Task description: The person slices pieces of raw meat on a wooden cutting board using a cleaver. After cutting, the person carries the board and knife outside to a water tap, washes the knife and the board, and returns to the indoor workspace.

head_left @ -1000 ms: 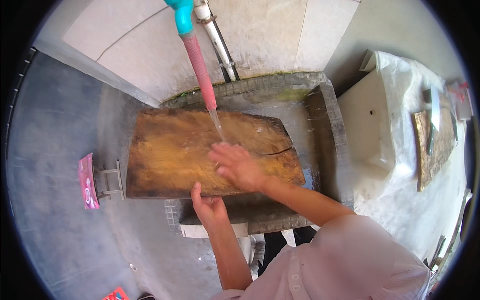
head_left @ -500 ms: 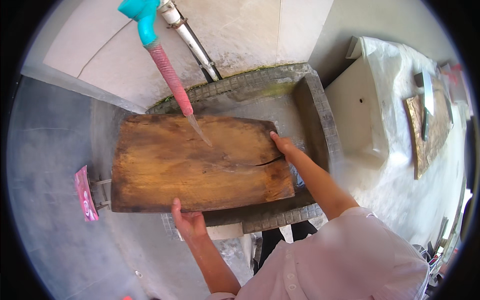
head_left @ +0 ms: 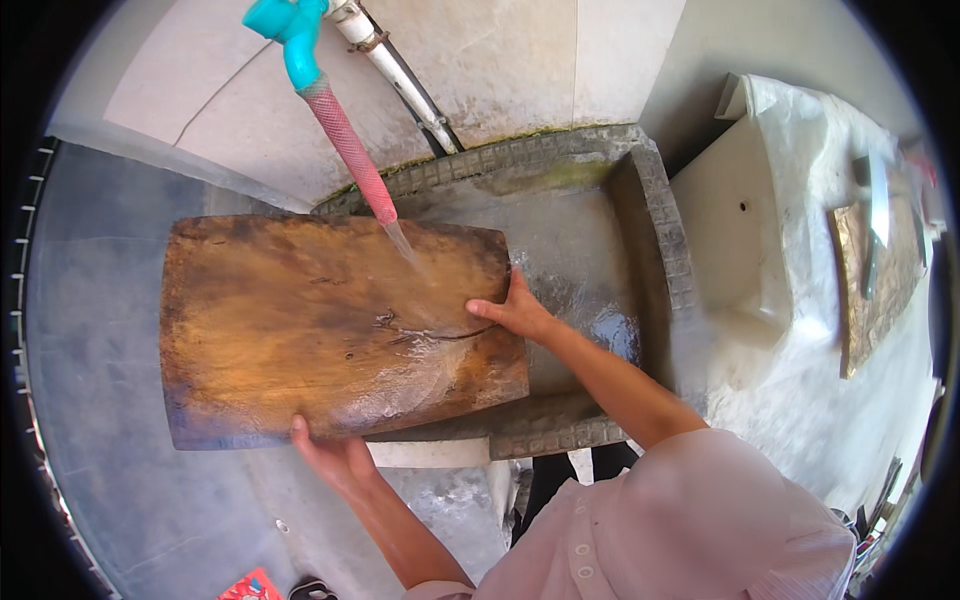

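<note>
A large, thick wooden board (head_left: pixel 300 320), browned and dark-stained with a crack at its right side, lies across the left part of a stone sink (head_left: pixel 655 215). My left hand (head_left: pixel 338 460) grips its near edge, thumb on top and fingers underneath. At the right edge my right hand (head_left: pixel 510 308) holds the board beside the crack, its thumb on the upper face. Water runs onto the board from a red mesh-covered hose (head_left: pixel 350 150) fixed to a turquoise tap (head_left: pixel 298 45). A wet sheen spreads over the board's lower right part.
To the right stands a plastic-covered surface (head_left: pixel 770 400) bearing a brown board (head_left: pixel 855 300) and a knife (head_left: pixel 878 205). A white pipe (head_left: pixel 385 65) runs down the wall behind the sink. A red packet (head_left: pixel 252 585) and a dark shoe (head_left: pixel 312 590) are at the bottom.
The wooden board has shifted left, out past the sink's left side, with both hands moving along. My right thumb now lies further in on its face. The wet sheen has grown.
</note>
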Motion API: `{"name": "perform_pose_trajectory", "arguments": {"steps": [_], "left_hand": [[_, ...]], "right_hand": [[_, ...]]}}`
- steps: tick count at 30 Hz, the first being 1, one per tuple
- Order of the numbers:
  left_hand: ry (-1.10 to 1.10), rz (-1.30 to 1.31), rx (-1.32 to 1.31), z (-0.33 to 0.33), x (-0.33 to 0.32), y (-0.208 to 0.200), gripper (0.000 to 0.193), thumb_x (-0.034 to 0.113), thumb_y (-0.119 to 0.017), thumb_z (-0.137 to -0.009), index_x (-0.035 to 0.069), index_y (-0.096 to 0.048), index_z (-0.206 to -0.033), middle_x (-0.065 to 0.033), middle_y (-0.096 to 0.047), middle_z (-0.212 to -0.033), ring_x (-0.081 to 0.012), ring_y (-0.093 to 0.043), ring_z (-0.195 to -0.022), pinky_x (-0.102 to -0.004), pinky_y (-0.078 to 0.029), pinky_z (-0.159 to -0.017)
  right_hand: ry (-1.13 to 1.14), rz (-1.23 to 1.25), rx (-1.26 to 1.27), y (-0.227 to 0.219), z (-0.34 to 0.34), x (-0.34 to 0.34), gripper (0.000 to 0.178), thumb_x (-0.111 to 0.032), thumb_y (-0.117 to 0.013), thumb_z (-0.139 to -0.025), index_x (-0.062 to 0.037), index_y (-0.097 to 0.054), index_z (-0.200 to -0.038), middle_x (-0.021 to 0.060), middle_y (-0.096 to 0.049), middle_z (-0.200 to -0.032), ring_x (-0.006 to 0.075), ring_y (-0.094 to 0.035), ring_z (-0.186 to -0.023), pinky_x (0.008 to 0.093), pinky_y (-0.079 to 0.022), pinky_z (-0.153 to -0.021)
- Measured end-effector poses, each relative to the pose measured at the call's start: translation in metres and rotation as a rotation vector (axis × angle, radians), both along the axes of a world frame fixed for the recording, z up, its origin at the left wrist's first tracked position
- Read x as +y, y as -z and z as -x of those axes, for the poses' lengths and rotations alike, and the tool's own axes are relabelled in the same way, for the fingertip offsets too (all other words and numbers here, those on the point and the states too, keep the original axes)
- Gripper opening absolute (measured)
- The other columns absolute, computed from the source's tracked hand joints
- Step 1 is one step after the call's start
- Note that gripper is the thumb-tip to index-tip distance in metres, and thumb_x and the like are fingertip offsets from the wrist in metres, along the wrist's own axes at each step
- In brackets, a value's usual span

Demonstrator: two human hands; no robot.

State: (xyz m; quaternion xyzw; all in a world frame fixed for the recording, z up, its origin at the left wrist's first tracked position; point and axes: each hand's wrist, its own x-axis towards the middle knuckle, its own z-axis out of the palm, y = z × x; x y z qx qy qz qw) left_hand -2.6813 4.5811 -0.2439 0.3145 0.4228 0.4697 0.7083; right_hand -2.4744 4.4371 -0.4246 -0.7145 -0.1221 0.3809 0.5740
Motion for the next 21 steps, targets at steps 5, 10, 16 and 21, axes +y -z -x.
{"name": "perform_pose_trajectory", "arguments": {"steps": [5,10,16,21], "left_hand": [[0.061,-0.057,-0.013,-0.002,-0.003,0.000,0.055,0.028,-0.064,-0.077,0.006,-0.043,-0.123,-0.0087,-0.046,-0.125,-0.0248,-0.043,-0.114,-0.0432,-0.035,-0.096],[0.141,0.081,-0.162,0.001,-0.003,0.032,0.052,0.030,-0.063,-0.079,0.010,-0.045,-0.123,-0.0054,-0.047,-0.126,-0.0241,-0.042,-0.115,-0.0449,-0.031,-0.098],[0.108,0.377,-0.297,-0.022,-0.015,0.101,0.055,0.041,-0.059,-0.082,0.015,-0.043,-0.128,-0.0032,-0.042,-0.133,-0.0255,-0.037,-0.121,-0.0484,-0.026,-0.103],[0.144,0.548,-0.379,-0.068,-0.025,0.156,0.073,0.060,-0.054,-0.077,0.016,-0.036,-0.133,-0.0035,-0.034,-0.139,-0.0277,-0.031,-0.126,-0.0520,-0.022,-0.104]], "right_hand": [[0.074,-0.179,0.033,-0.002,0.007,-0.013,0.102,-0.045,-0.077,-0.065,0.0101,-0.020,-0.130,0.0216,-0.044,-0.124,0.0274,-0.043,-0.116,0.0347,-0.033,-0.099],[0.404,-0.219,0.602,0.020,-0.044,-0.031,0.073,-0.048,-0.061,-0.079,0.0061,-0.042,-0.123,0.0143,-0.054,-0.116,0.0228,-0.053,-0.102,0.0346,-0.041,-0.090],[0.752,0.195,0.207,-0.005,-0.087,-0.056,0.070,-0.058,-0.054,-0.078,0.0089,-0.060,-0.098,0.0164,-0.061,-0.093,0.0220,-0.054,-0.086,0.0344,-0.042,-0.081],[0.835,0.230,-0.102,-0.042,-0.116,-0.080,0.064,-0.055,-0.053,-0.080,0.0084,-0.062,-0.086,0.0128,-0.060,-0.074,0.0186,-0.053,-0.074,0.0328,-0.042,-0.074]]}}
